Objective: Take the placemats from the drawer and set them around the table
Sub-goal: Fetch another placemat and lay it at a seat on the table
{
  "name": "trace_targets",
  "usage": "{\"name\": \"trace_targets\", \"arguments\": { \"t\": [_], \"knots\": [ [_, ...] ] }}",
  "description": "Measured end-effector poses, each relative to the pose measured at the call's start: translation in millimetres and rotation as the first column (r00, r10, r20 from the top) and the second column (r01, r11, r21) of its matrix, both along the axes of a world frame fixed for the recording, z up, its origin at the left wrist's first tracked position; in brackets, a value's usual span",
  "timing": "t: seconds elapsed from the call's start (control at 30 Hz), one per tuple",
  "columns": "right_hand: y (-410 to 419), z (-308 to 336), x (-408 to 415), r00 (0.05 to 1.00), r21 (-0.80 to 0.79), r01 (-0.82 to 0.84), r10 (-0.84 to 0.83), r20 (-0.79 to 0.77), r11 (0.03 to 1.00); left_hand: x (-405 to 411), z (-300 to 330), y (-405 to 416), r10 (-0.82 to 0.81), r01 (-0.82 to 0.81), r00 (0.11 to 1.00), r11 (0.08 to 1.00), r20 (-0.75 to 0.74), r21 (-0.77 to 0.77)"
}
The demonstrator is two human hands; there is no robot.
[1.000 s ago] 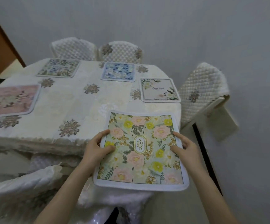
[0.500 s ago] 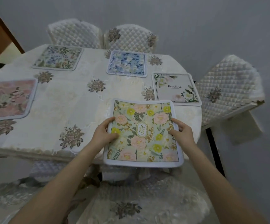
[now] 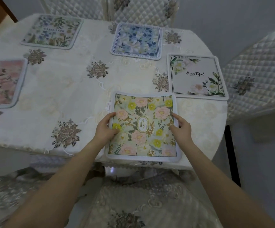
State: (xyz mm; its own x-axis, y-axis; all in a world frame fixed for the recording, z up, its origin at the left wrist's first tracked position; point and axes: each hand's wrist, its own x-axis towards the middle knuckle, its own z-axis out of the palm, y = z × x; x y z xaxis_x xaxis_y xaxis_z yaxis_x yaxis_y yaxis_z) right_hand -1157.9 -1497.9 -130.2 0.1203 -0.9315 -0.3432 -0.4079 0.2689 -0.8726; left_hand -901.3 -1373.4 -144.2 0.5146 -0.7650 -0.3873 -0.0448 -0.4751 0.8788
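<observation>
Far left of the fingers, a pink placemat [image 3: 1,83] lies at the table's [image 3: 64,89] left edge, and a blue-green floral placemat [image 3: 52,31] sits beyond it toward the far side. The left hand [image 3: 104,129] pinches the left edge of the yellow floral placemat [image 3: 143,127], thumb on top and fingers curled under its border. That placemat lies between both hands at the near edge of the table, its near border overhanging slightly. Beyond the fingertips sits a blue floral placemat [image 3: 137,41]. The right hand [image 3: 181,129] grips the right edge likewise. Just beyond and right of it lies a white "Beautiful" placemat [image 3: 196,76], with a quilted chair [image 3: 257,76] beside it.
</observation>
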Motion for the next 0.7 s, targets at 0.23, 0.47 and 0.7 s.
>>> {"name": "trace_targets", "arguments": {
  "t": [0.23, 0.47, 0.7],
  "knots": [
    [3.0, -24.0, -1.1, 0.997, -0.077, 0.011, -0.017, -0.073, 0.997, -0.9, -20.4, -3.6, -0.021, 0.019, 0.993, 1.0, 0.12, 0.018],
    [21.3, -55.5, -3.7, 0.792, -0.23, -0.367, 0.172, -0.586, 0.901, -20.0, -47.7, 15.2, -0.361, 0.238, 0.64, 0.933, 0.679, 0.271],
    [25.9, -64.6, -4.3, 0.679, -0.265, -0.471, 0.153, -0.718, 0.842, -23.2, -50.7, 21.5, -0.419, 0.254, 0.488, 0.907, 0.766, 0.335]
  ]
}}
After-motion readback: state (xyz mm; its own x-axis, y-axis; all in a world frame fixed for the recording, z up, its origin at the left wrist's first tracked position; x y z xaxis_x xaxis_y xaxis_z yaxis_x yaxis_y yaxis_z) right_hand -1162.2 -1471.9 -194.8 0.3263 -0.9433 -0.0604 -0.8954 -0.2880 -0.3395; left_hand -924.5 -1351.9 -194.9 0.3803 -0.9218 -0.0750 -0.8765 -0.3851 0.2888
